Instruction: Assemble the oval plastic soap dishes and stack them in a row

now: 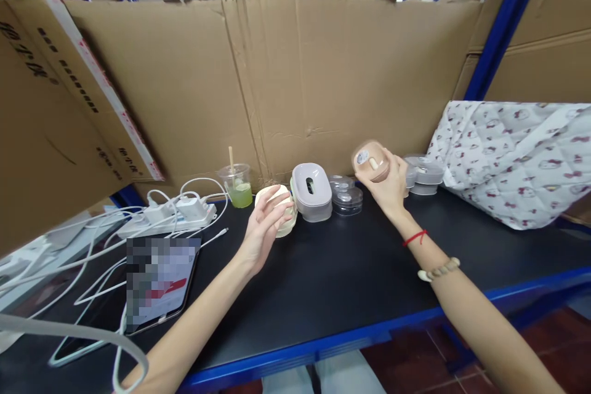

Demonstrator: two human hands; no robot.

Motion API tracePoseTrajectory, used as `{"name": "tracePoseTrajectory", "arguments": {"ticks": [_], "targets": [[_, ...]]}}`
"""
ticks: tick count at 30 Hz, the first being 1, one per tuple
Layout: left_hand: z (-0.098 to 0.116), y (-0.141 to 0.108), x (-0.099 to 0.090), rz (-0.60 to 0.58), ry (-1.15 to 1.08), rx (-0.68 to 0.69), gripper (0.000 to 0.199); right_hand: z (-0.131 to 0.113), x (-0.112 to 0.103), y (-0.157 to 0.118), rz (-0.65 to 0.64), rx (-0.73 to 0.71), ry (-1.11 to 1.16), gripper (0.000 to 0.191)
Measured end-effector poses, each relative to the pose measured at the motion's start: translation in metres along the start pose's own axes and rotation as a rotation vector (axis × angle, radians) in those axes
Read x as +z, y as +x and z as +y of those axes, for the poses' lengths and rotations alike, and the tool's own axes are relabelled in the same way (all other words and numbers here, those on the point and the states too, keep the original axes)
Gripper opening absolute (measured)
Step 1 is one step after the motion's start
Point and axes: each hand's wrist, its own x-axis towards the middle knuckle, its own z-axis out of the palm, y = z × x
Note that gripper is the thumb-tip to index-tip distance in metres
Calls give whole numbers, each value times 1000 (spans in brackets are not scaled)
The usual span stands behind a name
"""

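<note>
My left hand (264, 228) is on a small cream-coloured container (287, 226), its fingers curled over the top and front; the thumb's grip is partly hidden. Raised above the table at the right, my right hand (391, 184) grips a peach-coloured lidded container (369, 160) with a round sticker and a pale slot or knob on its face. Between the hands stands a container with a grey-lilac lid (312, 178), a dark oval opening in its top and a clear lower part. Clear round containers (347, 200) are stacked beside it.
More clear containers (425, 172) stand behind my right hand, near a quilted white patterned bag (512, 160). A cup of green drink (241, 194) with a straw is at the left. A tablet (161, 283), power strip (198, 217) and cables crowd the left. Cardboard (351, 74) walls the back.
</note>
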Motion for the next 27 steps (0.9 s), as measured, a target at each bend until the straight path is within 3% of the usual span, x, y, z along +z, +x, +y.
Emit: {"name": "tracePoseTrajectory", "arguments": {"ticks": [6, 10, 12, 15, 18, 21, 24, 27], "targets": [[-5, 6, -6, -4, 329, 301, 30, 22, 4, -1, -267, 211, -125, 81], [-6, 12, -16, 68, 745, 489, 22, 29, 6, -4, -350, 304, -268, 79], [-7, 15, -22, 113, 996, 514, 21, 31, 5, -5, -335, 260, -315, 67], [-12, 16, -29, 171, 1196, 425, 30, 25, 3, -5, -324, 184, -346, 46], [-13, 18, -32, 248, 1185, 244, 41, 8, 6, -11, -331, -10, -261, 38], [-10, 24, -34, 371, 1078, 41, 52, -15, 17, -28, -388, -391, -67, 45], [-8, 30, -42, 428, 998, -68, 42, -29, 32, -49, -521, -716, -7, 48], [-10, 34, -51, 423, 942, -65, 29, -30, 41, -60, -545, -846, -23, 42]]}}
